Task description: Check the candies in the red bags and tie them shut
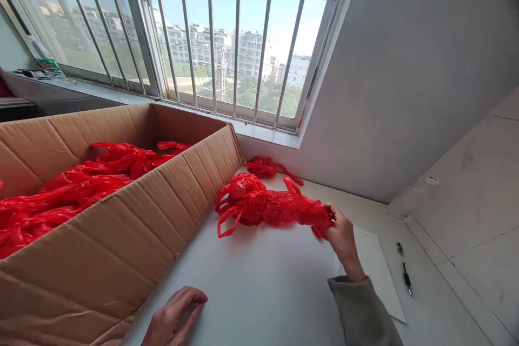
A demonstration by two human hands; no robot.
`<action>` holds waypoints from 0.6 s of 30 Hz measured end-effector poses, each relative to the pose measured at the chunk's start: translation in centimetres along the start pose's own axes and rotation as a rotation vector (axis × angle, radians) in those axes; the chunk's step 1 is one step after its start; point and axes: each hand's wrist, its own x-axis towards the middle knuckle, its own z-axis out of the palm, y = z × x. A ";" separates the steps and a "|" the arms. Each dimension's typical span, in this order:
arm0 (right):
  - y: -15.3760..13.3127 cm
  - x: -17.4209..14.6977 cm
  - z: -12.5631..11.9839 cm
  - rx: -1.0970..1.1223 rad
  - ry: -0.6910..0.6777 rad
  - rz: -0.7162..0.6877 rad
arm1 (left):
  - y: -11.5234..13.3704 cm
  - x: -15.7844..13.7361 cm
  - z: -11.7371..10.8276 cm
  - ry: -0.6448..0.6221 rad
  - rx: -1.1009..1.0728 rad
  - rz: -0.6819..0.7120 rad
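My right hand [341, 231] is closed on the right end of a crumpled red plastic bag [279, 208]. The bag stretches leftward over the white tabletop [251, 275], and its loop handles spread out near the cardboard box. Low in the view, my left hand [177, 318] rests by the table's near side, fingers curved and thumb a little apart, with nothing in it. A smaller red plastic bag [263, 167] lies bunched behind the held one, against the wall.
A large open cardboard box [162, 221] fills the left side, with many red plastic bags [81, 184] heaped inside. On the right lie a white board [377, 270] and a black pen [406, 279]. Behind the table is a barred window [237, 48].
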 end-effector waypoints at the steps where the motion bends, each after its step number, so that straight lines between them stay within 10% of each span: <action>1: 0.1 -2.0 -0.4 0.022 0.005 0.003 | 0.9 0.3 0.5 -0.035 -0.021 0.002; 9: 1.0 -15.8 2.1 0.114 -0.235 -0.143 | 7.3 2.9 4.5 -0.161 -0.110 0.131; 18: -0.3 -18.5 0.3 0.063 -0.125 -0.126 | 10.8 4.1 7.7 -0.435 0.066 0.595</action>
